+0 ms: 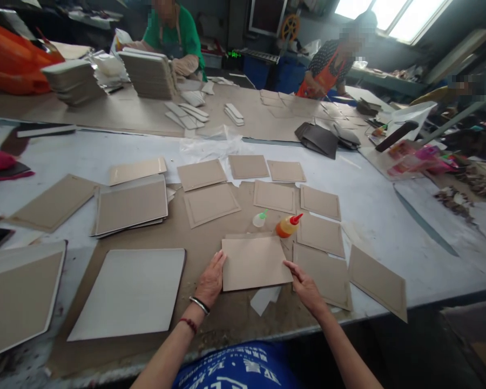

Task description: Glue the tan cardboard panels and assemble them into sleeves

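Note:
A tan rectangular sheet [254, 263] lies between my hands at the front of the table. My left hand [211, 278] grips its left edge, with the fingers together along the side. At the right edge, my right hand [305, 283] pinches the sheet near its middle. Just behind it stands a small white bottle with a green tip [260, 219]. An orange glue bottle with a red nozzle [288, 225] leans beside that one. A scrap of white paper [264, 300] shows below the sheet's front edge.
Several tan panels with marked borders [319, 233] are spread behind and to the right. A large pale panel [133, 292] and stacked panels [132, 205] are on the left. Across the table, two people work near tall board stacks [148, 74] and dark pieces [318, 139].

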{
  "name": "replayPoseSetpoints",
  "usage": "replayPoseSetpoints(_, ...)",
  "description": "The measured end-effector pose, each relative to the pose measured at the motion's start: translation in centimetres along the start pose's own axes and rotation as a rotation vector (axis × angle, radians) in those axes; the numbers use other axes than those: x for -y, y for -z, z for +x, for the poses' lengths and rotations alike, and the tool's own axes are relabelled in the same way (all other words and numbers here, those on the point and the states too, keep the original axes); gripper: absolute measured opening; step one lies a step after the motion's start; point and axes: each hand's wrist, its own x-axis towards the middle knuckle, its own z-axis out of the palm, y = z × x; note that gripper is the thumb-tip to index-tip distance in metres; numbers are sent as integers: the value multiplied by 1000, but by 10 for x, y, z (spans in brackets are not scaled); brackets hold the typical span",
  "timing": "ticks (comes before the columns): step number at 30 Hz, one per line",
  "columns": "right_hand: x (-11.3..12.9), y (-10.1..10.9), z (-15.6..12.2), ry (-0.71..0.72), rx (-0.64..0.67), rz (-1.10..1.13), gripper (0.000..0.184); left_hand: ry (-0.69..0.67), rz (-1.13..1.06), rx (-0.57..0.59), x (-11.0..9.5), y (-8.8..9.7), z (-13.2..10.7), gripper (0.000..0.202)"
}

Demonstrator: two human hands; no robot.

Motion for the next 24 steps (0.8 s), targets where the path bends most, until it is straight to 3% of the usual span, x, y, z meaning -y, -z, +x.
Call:
replayPoseSetpoints(6, 42, 25, -9, 26, 15, -37, 37, 63, -115, -73, -40, 36, -11, 32)
replayPoseSetpoints(9, 52, 32, 1, 15, -2, -66, 36, 193, -161, -101, -60, 45, -6, 30)
replayPoseSetpoints(15, 22, 3, 33, 32, -62, -493, 34, 494, 16, -60, -53, 10, 19, 29)
replayPoseSetpoints(19, 5, -18, 37, 16, -25, -573, 35, 550, 44, -117, -51, -9, 13, 39)
replayPoseSetpoints(24, -11, -23, 42, 63, 39, -629, 40, 548, 58, -156, -64, -20, 3, 33)
